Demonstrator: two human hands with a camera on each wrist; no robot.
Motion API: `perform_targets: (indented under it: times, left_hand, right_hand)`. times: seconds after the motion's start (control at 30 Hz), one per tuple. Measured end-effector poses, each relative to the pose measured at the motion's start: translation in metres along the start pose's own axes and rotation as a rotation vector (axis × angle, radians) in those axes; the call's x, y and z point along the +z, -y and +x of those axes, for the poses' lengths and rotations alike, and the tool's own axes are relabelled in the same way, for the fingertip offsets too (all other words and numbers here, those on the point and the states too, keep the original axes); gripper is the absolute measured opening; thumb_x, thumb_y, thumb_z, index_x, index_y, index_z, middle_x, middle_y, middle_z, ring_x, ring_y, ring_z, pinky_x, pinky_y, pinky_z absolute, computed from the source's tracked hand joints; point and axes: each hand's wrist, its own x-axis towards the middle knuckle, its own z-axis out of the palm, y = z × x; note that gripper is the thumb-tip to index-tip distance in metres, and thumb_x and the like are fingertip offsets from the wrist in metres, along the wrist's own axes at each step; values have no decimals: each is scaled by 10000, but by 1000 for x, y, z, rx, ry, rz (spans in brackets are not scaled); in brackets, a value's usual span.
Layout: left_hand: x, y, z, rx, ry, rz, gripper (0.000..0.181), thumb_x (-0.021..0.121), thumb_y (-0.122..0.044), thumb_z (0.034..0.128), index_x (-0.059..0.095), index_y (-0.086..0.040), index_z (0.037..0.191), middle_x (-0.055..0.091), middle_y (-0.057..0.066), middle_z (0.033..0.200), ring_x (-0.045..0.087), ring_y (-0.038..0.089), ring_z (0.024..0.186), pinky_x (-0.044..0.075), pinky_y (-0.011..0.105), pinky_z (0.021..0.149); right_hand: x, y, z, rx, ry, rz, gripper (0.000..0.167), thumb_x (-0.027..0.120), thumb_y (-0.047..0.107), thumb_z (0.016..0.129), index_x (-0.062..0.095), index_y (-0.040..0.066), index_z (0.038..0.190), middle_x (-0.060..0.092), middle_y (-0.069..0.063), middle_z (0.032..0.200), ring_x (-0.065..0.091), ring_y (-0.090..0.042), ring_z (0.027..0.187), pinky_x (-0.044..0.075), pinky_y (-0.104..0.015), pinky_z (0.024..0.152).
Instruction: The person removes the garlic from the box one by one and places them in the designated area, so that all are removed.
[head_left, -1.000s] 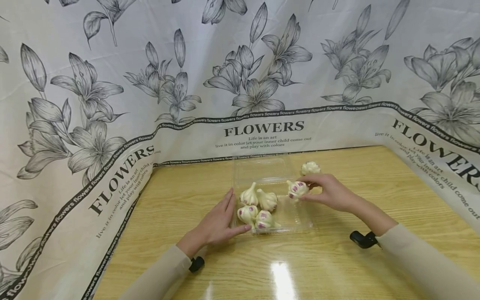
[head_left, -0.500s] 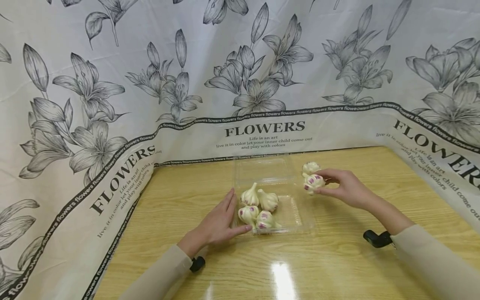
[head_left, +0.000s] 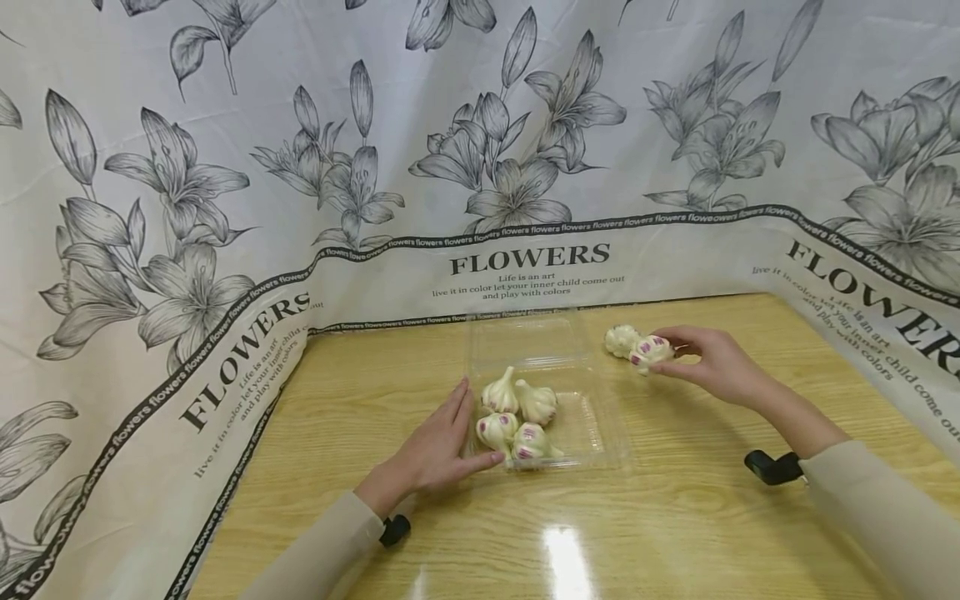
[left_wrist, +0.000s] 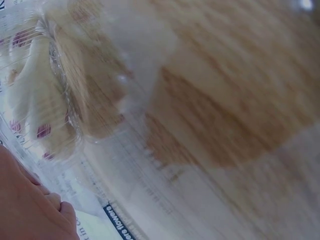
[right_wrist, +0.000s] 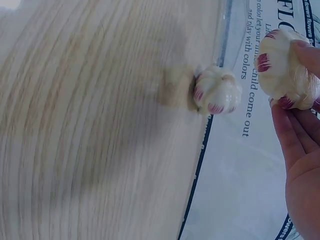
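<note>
My right hand (head_left: 716,364) pinches a garlic bulb (head_left: 649,354) with purple patches between thumb and fingers. Just beyond it, another garlic bulb (head_left: 620,340) sits on the table at the back right; in the right wrist view this second garlic bulb (right_wrist: 218,91) lies apart from the held garlic bulb (right_wrist: 280,70). My left hand (head_left: 431,446) rests against the left side of a clear plastic clamshell box (head_left: 592,425), fingers straight, thumb at its front edge. Inside the box's left part are several garlic bulbs (head_left: 537,402). Through the box wall, the left wrist view shows garlic (left_wrist: 42,100).
The clamshell's lid (head_left: 528,340) lies folded back toward the curtain. A white curtain (head_left: 525,275) printed with flowers and lettering encloses the wooden table (head_left: 675,517) behind and at both sides.
My right hand has carried the garlic bulb from above the box's right side outward to the right and back, close to the other bulb. The left hand has stayed at the box.
</note>
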Motion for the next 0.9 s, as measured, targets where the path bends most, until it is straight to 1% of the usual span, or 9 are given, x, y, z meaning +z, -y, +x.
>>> perform_targets:
  times: [0.07,0.2,0.37,0.4,0.5,0.6,0.63,0.73,0.9]
  left_hand:
    - [1,0,0,2,-2,0,1200,333,-886,883,8,-7,1632,-96,106,1706,76,282,1570,191,400,1260]
    - [1,0,0,3,-5,1,1202,331,-887,882,20,1,1631,-85,117,1708,78,285,1570,189,400,1260]
    - [1,0,0,5,-7,3,1202,329,-887,883,22,2,1631,-80,123,1709,81,288,1569,192,402,1259]
    - [1,0,0,6,-7,2,1203,329,-888,882,22,2,1631,-79,124,1709,81,288,1569,192,403,1259]
    - [1,0,0,7,-9,-1,1204,330,-889,881,25,3,1631,-76,125,1710,81,289,1569,191,405,1259]
    - [2,1,0,6,-9,-3,1208,329,-893,877,27,2,1631,-80,119,1709,79,286,1570,188,403,1259]
    - [2,1,0,5,-8,-1,1209,326,-894,876,26,1,1631,-85,116,1708,76,284,1570,186,400,1260]
    - [2,1,0,3,-6,3,1212,317,-899,873,21,-2,1632,-96,107,1706,70,278,1571,183,395,1260]
    - [2,1,1,0,-5,7,1212,314,-901,871,20,-6,1633,-102,101,1705,74,280,1570,184,395,1260]
  right_hand:
    - [-3,-3,0,9,-3,-13,495,819,179,889,652,-33,1303,717,-198,1194,681,-338,1016,581,-469,914]
    - [-9,-8,1,50,-16,-39,509,808,207,904,639,-41,1314,711,-204,1202,674,-341,1030,578,-461,922]
    - [-15,-15,1,87,-16,-28,558,798,222,915,599,-76,1342,678,-267,1231,660,-418,1064,567,-496,932]
    - [-17,-16,1,93,-14,-26,566,796,228,916,594,-79,1347,674,-274,1235,659,-428,1068,581,-444,927]
    - [-20,-18,1,116,-13,-25,582,791,238,922,582,-84,1360,665,-287,1243,654,-446,1079,585,-399,918]
    - [-23,-19,2,137,-13,-20,592,782,242,930,569,-90,1371,656,-300,1245,646,-466,1087,576,-455,932]
    - [-23,-20,3,143,-13,-17,594,779,243,933,565,-91,1375,652,-305,1246,643,-474,1090,558,-525,939]
    - [-25,-22,3,159,-10,-13,600,769,252,943,553,-87,1389,645,-313,1248,638,-490,1094,522,-622,942]
    - [-25,-30,5,172,-9,-16,600,755,265,954,546,-76,1402,643,-312,1243,638,-493,1095,514,-642,937]
